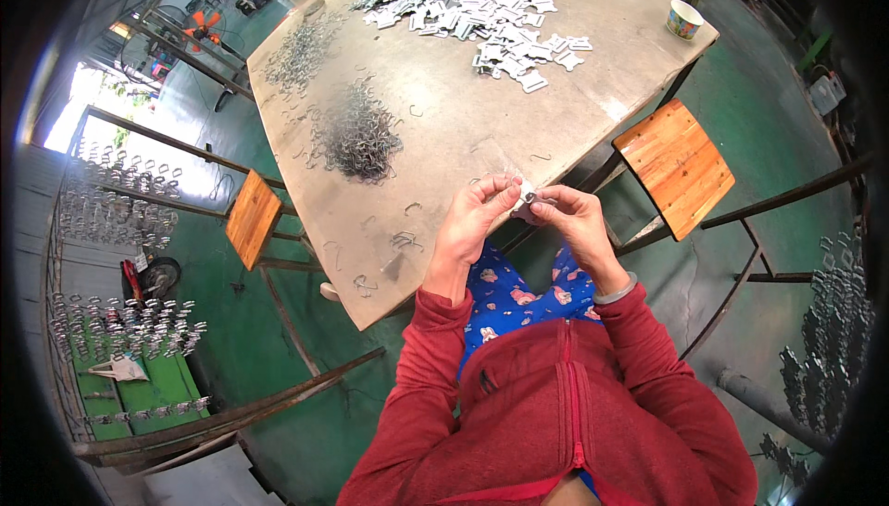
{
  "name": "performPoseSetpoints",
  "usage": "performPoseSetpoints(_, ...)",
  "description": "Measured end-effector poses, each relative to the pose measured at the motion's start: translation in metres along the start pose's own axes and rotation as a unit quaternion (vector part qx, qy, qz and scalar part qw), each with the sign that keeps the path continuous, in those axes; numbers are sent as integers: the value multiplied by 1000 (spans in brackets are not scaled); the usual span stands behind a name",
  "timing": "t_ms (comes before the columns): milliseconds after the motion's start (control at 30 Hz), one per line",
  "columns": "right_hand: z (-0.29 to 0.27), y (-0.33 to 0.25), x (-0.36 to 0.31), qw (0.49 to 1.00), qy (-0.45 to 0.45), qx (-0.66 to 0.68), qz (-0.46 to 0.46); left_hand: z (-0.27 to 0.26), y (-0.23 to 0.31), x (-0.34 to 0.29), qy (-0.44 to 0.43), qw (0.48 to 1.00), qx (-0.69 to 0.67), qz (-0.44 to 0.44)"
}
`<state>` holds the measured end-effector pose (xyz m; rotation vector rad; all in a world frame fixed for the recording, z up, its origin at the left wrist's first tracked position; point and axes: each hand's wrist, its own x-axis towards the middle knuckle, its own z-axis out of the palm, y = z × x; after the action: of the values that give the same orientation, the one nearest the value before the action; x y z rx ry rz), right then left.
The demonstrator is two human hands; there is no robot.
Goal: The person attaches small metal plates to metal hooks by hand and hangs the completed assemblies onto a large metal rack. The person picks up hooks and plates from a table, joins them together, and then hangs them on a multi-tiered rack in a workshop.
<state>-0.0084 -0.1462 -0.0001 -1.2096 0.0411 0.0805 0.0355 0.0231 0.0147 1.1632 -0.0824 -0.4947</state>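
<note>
Silvery metal piece (528,195) pinched between both hands, just above near edge of worktop (444,126). Left hand (474,214) and right hand (572,217): each grip narrow, fingertips closed on piece. Dark wire-hook heap (356,140) left; flat plate pile (482,1) far; paper cup (684,19) at corner.

left hand (477,214) and right hand (569,219) pinch one small metal piece (528,195) | desk (463,126): wire hook heap (356,140), flat plate pile (482,1), cup (684,19)

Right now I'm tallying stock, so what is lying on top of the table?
On the table: a heap of flat metal plates, two piles of wire hooks, scattered hooks and a paper cup. Whatever lies beneath the heaps is covered.
</note>
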Motion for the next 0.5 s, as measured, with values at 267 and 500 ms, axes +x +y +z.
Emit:
performPoseSetpoints(267, 4, 3, 6, 998, 53, -22, -37, 6, -2, 6, 32, 999, 11, 18)
performPoseSetpoints(500, -6, -16, 19, 964, 5, -203, -170, 33, -2, -4, 99, 976, 84, 173)
